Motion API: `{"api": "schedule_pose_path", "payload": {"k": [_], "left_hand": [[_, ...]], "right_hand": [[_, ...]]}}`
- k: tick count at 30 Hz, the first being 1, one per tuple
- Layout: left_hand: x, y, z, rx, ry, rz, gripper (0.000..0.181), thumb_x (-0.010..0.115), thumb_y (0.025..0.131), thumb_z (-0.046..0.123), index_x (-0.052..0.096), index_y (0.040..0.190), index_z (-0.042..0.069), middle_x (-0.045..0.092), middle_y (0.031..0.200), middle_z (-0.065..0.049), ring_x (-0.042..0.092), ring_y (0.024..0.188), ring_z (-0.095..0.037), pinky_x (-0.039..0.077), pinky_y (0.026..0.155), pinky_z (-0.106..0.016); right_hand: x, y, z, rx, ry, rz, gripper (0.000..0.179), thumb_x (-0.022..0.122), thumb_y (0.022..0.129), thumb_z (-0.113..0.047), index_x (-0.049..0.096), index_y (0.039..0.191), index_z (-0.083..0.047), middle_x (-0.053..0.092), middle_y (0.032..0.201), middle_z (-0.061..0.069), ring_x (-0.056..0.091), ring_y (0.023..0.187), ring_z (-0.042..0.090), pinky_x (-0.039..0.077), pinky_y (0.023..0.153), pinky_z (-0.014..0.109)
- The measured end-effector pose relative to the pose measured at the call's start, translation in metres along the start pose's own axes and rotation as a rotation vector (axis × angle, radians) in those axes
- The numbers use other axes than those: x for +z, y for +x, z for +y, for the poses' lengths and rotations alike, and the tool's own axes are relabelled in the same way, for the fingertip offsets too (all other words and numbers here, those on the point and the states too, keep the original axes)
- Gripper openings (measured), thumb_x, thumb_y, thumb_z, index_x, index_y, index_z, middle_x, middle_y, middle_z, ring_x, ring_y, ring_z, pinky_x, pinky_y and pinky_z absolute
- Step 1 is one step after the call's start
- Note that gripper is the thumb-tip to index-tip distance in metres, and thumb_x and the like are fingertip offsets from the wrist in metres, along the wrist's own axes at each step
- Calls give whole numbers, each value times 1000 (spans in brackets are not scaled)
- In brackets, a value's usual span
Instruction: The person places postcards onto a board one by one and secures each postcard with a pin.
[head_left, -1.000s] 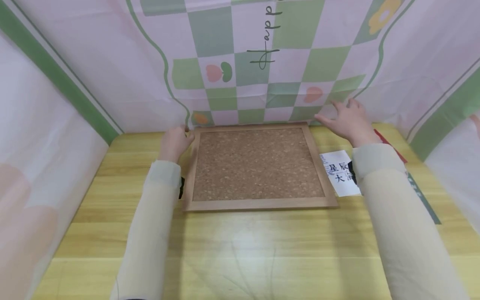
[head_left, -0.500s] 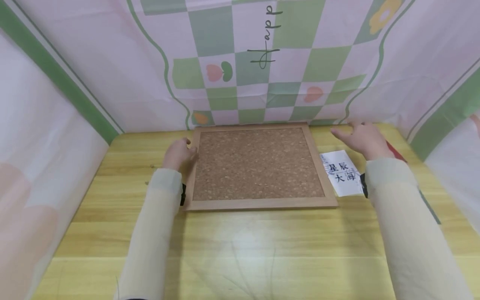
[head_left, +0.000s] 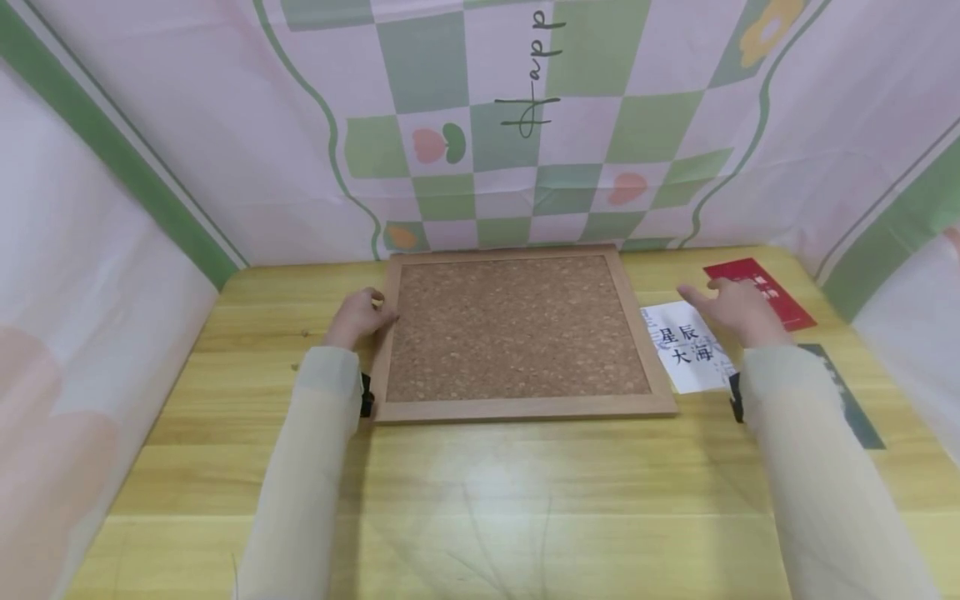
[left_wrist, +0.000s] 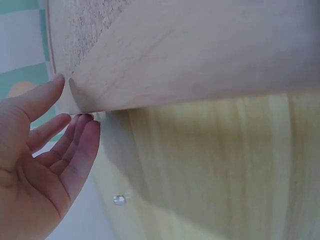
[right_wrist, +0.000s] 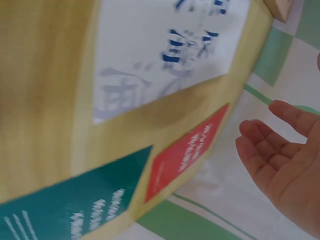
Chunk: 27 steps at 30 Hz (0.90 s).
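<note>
A cork board (head_left: 517, 329) in a pale wooden frame lies on the table. At its left edge is my left hand (head_left: 360, 318); in the left wrist view, that hand's (left_wrist: 45, 155) fingertips meet the frame's edge (left_wrist: 165, 70) and the thumb stays just off its face, casting a shadow there. My right hand (head_left: 742, 310) hovers with loose fingers over the cards to the right of the board, holding nothing. Beneath and beside it are a white card (head_left: 684, 367) with dark Chinese characters and a red card (head_left: 783, 300). A dark green card (head_left: 855, 408) is partly covered by the right sleeve.
Yellow wood-grain table (head_left: 480, 508) extends in front of the board. Patterned cloth (head_left: 502, 150) rises right behind the board, and more cloth (head_left: 97, 250) encloses the sides. In the left wrist view a small shiny round spot (left_wrist: 119, 200) shows on the wood.
My right hand has come back toward me and slightly right, uncovering the red card and more of the white card. The left hand has slid nearer along the board's left edge. The board stays put.
</note>
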<state>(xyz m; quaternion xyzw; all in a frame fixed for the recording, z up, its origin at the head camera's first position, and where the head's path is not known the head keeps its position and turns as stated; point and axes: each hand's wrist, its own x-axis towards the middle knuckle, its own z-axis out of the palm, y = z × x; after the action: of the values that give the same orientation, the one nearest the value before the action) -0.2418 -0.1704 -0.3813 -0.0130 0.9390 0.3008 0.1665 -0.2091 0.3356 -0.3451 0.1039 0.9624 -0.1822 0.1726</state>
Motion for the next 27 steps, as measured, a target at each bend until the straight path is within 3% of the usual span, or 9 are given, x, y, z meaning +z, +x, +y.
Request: {"api": "schedule_pose_path", "payload": {"k": [8,15,23,27], "left_hand": [[4,4,-7,-23,-84,-45,66,56,95,31,31,145,-4,43,142,-27,45,130,-39,40,109,-49],[6,2,-12,-32,-227,-65,69,59,94,25,25,148,-3,39,146,-27,42,134,-38,38,112,-47],[9,3,-16,-81,-413,-62,72,63,92,18,24,149,-2,41,146,-26,47,131,-37,41,110,-43],[10,5,-16,-98,-433,-59,71,63,92,18,24,149,-1,41,146,-26,48,130,-36,42,110,-42]], "right_hand": [[15,2,15,29,66,-35,104,38,87,-73,18,145,12,20,145,42,19,130,61,24,103,73],[25,4,21,49,77,-41,95,55,88,-59,27,141,14,29,139,41,30,126,58,32,101,69],[32,12,35,54,112,-50,99,63,82,-59,29,138,15,34,136,40,36,122,56,37,98,67],[33,10,37,53,109,-57,102,64,81,-60,29,137,17,34,135,41,38,120,56,38,97,66]]}}
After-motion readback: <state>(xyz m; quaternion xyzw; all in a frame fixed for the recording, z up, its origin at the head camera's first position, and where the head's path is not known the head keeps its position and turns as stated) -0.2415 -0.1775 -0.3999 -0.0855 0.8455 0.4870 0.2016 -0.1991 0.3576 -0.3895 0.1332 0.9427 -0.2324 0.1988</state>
